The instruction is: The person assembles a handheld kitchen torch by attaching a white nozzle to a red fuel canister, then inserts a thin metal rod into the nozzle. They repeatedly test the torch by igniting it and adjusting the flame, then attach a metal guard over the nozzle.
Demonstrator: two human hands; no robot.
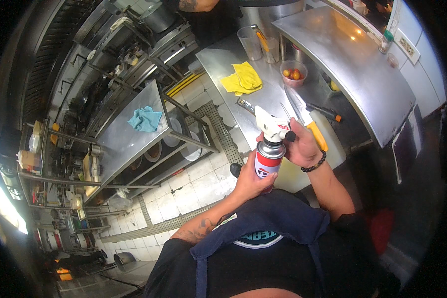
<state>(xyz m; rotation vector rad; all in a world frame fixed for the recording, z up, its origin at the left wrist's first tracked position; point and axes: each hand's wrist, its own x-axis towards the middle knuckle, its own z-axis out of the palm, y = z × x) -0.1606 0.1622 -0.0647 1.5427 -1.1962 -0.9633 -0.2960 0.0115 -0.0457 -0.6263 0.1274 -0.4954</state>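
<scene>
Head view, centre frame: left hand (pixel 249 180) wraps the red gas can (pixel 268 160), fingers closed around it; right hand (pixel 300 145) grips the white torch head (pixel 272 126) on top; risk: crooked seating leaks gas, or the nozzle points at the yellow cloth (pixel 243 79) further up; knife (pixel 307 121) just beside the right hand.

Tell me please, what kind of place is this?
Most likely a restaurant kitchen. A steel counter carries a knife and a bowl of tomatoes, and a range stands across the tiled aisle. The left hand holds a gas can with a torch head.
</scene>
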